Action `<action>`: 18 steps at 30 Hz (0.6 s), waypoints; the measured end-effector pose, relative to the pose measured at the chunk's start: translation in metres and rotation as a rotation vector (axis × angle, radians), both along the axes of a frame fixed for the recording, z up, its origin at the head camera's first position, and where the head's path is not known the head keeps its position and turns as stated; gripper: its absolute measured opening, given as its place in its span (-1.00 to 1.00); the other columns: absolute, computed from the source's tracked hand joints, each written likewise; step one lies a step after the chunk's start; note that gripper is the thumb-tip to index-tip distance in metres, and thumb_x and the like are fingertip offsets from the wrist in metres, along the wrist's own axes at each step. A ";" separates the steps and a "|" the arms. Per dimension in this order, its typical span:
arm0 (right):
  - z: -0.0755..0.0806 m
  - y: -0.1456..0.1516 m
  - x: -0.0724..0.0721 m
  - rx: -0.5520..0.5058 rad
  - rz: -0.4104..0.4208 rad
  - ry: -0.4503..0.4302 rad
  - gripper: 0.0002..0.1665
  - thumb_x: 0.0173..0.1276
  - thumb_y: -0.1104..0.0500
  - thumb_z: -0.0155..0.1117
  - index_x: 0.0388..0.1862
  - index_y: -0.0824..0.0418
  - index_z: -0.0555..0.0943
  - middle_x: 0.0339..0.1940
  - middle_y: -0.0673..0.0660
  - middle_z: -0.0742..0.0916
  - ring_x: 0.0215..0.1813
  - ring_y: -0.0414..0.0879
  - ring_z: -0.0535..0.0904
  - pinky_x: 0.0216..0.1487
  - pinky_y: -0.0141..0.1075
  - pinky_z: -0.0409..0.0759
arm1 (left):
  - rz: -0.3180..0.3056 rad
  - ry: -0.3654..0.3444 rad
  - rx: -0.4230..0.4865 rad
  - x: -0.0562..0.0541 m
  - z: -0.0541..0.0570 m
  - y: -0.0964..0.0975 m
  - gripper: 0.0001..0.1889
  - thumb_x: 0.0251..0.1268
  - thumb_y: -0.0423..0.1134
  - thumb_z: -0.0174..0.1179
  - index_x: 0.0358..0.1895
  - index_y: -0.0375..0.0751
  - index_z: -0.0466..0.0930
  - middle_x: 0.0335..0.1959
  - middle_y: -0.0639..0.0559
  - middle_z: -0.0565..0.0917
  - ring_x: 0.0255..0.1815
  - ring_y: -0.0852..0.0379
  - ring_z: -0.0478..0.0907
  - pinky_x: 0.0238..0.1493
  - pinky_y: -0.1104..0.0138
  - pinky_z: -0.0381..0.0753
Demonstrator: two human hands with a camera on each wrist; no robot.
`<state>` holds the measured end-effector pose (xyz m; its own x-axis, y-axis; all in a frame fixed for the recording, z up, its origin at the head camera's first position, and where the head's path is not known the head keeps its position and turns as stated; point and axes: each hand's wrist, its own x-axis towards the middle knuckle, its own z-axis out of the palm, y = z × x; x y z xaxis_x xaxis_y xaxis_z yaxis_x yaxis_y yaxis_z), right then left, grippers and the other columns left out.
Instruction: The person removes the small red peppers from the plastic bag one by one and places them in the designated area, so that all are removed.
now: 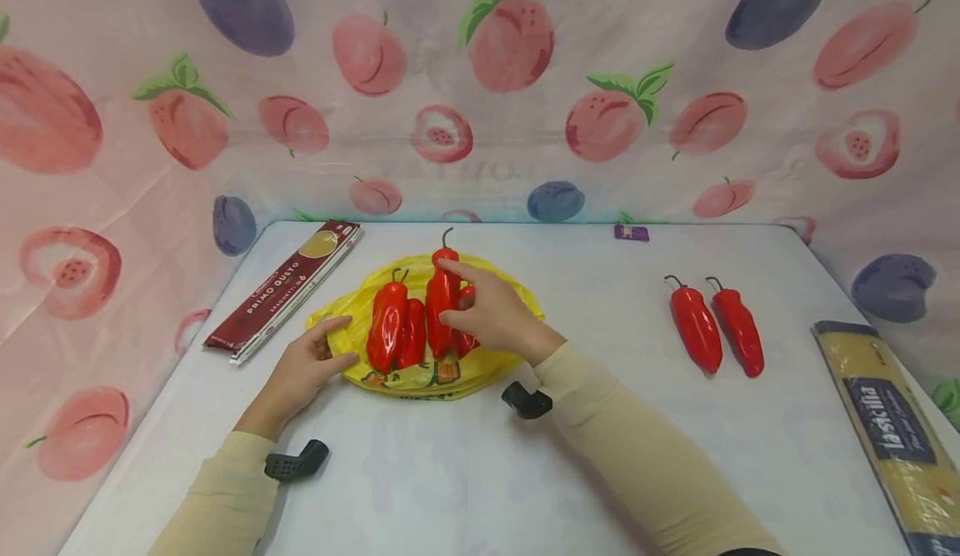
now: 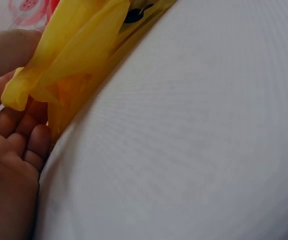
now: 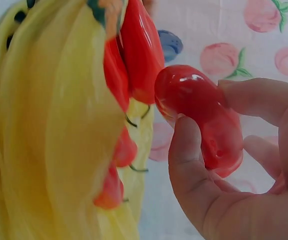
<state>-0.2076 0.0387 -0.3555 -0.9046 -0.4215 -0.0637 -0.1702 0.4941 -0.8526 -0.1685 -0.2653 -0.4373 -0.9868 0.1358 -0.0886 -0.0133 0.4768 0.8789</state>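
Observation:
A yellow plastic bag (image 1: 348, 327) lies spread on the white table, with several red pointed peppers (image 1: 386, 331) on it. My right hand (image 1: 491, 310) pinches one red pepper (image 3: 199, 95) between thumb and fingers; its curved stem points away from me. This pepper is held over the others, overlapping them in the head view. At the bag's left edge is my left hand (image 1: 300, 377), its thumb and curled fingers around a fold of the yellow plastic (image 2: 58, 75). The bag hides part of the peppers in the right wrist view.
Two more red peppers (image 1: 696, 329) lie side by side to the right. A dark red spaghetti pack (image 1: 281, 289) is at the back left, a yellow pasta pack (image 1: 885, 423) along the right edge. A small purple packet (image 1: 632, 232) lies near the fruit-print curtain (image 1: 510, 147).

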 end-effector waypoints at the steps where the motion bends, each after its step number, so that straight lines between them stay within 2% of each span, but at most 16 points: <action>1: 0.001 0.004 0.000 -0.001 -0.004 -0.002 -0.13 0.38 0.21 0.35 0.59 -0.14 0.24 0.26 0.10 0.54 -0.07 0.03 0.60 -0.30 -0.25 0.71 | 0.000 0.000 0.004 0.000 0.000 0.000 -0.28 0.33 -0.13 0.34 0.49 -0.21 0.28 0.43 -0.23 0.37 0.33 -0.10 0.40 0.05 0.62 0.39; 4: 0.004 0.015 0.000 0.004 -0.020 -0.014 -0.14 0.38 0.20 0.35 0.58 -0.16 0.25 0.37 0.09 0.48 0.08 0.02 0.57 -0.21 -0.25 0.71 | -0.002 -0.001 0.014 0.000 -0.001 0.000 -0.28 0.34 -0.14 0.34 0.50 -0.21 0.28 0.43 -0.23 0.37 0.33 -0.09 0.39 0.05 0.62 0.39; 9: 0.010 0.039 0.002 0.034 -0.054 -0.019 -0.12 0.37 0.19 0.36 0.59 -0.16 0.23 0.35 0.10 0.48 0.12 0.04 0.55 -0.15 -0.21 0.71 | -0.002 -0.010 0.015 -0.001 0.001 0.000 -0.28 0.34 -0.12 0.33 0.50 -0.20 0.27 0.44 -0.23 0.35 0.33 -0.10 0.38 0.04 0.62 0.40; 14: 0.011 0.067 0.005 0.055 -0.074 0.013 -0.11 0.35 0.19 0.37 0.59 -0.09 0.23 0.36 0.13 0.47 0.17 0.11 0.53 -0.16 -0.16 0.72 | -0.001 -0.017 -0.003 -0.001 0.002 0.001 -0.27 0.34 -0.10 0.33 0.51 -0.19 0.26 0.45 -0.24 0.33 0.35 -0.11 0.37 0.05 0.61 0.39; 16: 0.010 0.079 0.006 0.070 -0.080 0.029 -0.11 0.35 0.18 0.37 0.59 -0.07 0.23 0.37 0.15 0.47 0.17 0.13 0.52 -0.16 -0.14 0.72 | 0.000 -0.022 -0.009 -0.001 0.001 0.001 -0.27 0.35 -0.10 0.33 0.51 -0.18 0.26 0.46 -0.24 0.31 0.36 -0.11 0.36 0.10 0.55 0.41; 18: 0.009 0.090 0.007 0.090 -0.093 0.031 -0.11 0.35 0.17 0.37 0.60 -0.06 0.22 0.37 0.16 0.47 0.18 0.16 0.52 -0.15 -0.12 0.72 | 0.000 -0.022 -0.019 -0.001 0.001 0.000 -0.27 0.35 -0.10 0.32 0.51 -0.18 0.26 0.46 -0.25 0.31 0.37 -0.13 0.35 0.20 0.41 0.43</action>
